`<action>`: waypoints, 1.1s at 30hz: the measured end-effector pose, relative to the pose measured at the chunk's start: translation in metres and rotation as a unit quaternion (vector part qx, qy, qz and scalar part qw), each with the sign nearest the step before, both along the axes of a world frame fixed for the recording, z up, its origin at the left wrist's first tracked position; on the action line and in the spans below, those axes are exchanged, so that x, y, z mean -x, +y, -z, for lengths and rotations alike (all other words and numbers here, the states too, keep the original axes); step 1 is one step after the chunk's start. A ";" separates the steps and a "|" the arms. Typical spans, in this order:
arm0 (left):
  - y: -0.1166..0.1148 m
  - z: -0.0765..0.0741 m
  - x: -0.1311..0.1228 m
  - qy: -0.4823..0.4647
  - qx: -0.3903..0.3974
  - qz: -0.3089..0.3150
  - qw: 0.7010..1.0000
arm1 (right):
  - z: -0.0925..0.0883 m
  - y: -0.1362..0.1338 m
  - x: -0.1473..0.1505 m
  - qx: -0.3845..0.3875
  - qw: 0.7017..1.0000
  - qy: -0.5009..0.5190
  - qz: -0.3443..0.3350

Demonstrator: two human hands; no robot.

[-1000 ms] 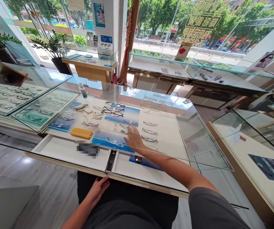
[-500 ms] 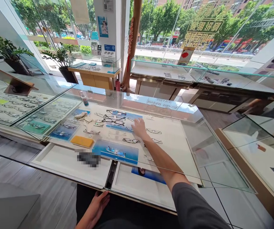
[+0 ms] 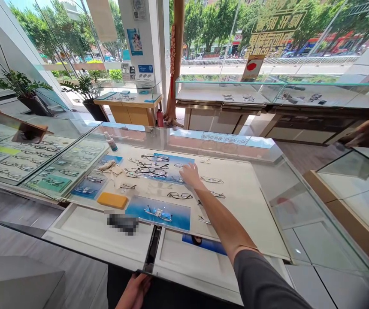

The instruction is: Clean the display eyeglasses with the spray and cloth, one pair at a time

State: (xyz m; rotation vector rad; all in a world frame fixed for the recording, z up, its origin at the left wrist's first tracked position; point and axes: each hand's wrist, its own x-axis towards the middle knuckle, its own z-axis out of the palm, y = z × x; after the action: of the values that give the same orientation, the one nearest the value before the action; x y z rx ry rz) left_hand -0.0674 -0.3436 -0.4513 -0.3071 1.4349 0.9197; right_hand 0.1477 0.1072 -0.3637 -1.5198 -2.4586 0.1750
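Observation:
My right hand (image 3: 190,174) reaches into the glass display case, its fingers closed at the end of a thin-framed pair of eyeglasses (image 3: 178,165) on a blue card. The fingers partly cover that pair. Left of it lie dark-framed eyeglasses (image 3: 152,171), and nearer to me another black pair (image 3: 179,195). Right of the wrist rests a thin-rimmed pair (image 3: 212,180). A clear pair (image 3: 158,213) lies on a larger blue card (image 3: 182,216). Down at the front, my left hand (image 3: 137,288) grips the case's front edge (image 3: 168,277), thumb on top, other fingers mostly hidden.
A yellow case (image 3: 112,200), crumpled cloth (image 3: 111,168) and a spray bottle (image 3: 110,142) stand at the left of the display. A pixelated dark object (image 3: 122,223) lies by the front trays (image 3: 84,231). Glass panes (image 3: 287,206) surround the display. Further showcases (image 3: 229,92) line the window.
The view has shifted and tilted slightly. My right hand stays at the same eyeglasses with its fingers a little lower over them. My left hand still holds the front edge.

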 end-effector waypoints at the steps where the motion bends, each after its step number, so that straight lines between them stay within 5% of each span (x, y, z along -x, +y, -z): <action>1: 0.000 0.007 0.002 -0.002 -0.033 -0.022 0.999 | -0.001 -0.002 0.000 0.001 1.000 0.003 0.000; 8: 0.014 0.044 0.008 -0.029 0.009 -0.077 0.997 | -0.028 -0.031 0.024 -0.016 0.999 0.046 -0.007; 14: 0.016 0.055 -0.003 -0.022 -0.039 -0.086 0.995 | -0.044 -0.119 0.081 -0.002 0.986 0.134 -0.095; 19: 0.010 0.046 0.003 -0.022 -0.043 -0.023 0.999 | -0.041 -0.205 0.108 0.106 0.956 0.214 -0.172; 24: 0.001 0.014 -0.004 0.026 -0.118 0.021 0.992 | -0.050 -0.259 0.095 0.253 0.914 0.254 -0.190; 27: -0.001 -0.005 -0.009 0.032 -0.099 0.015 0.994 | -0.077 -0.281 0.073 0.327 0.887 0.258 -0.198; 30: -0.008 -0.019 -0.005 0.072 -0.088 0.036 0.993 | -0.129 -0.286 0.049 0.385 0.849 0.286 -0.221; 33: -0.024 -0.038 0.008 0.123 -0.128 0.117 0.977 | -0.188 -0.257 0.034 0.260 0.877 0.280 -0.292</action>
State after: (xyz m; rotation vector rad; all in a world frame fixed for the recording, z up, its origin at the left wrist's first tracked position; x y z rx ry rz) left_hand -0.0755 -0.3672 -0.4136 0.1722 1.5191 0.9585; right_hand 0.1140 -0.1502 -0.1760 -0.6334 -2.3638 1.2747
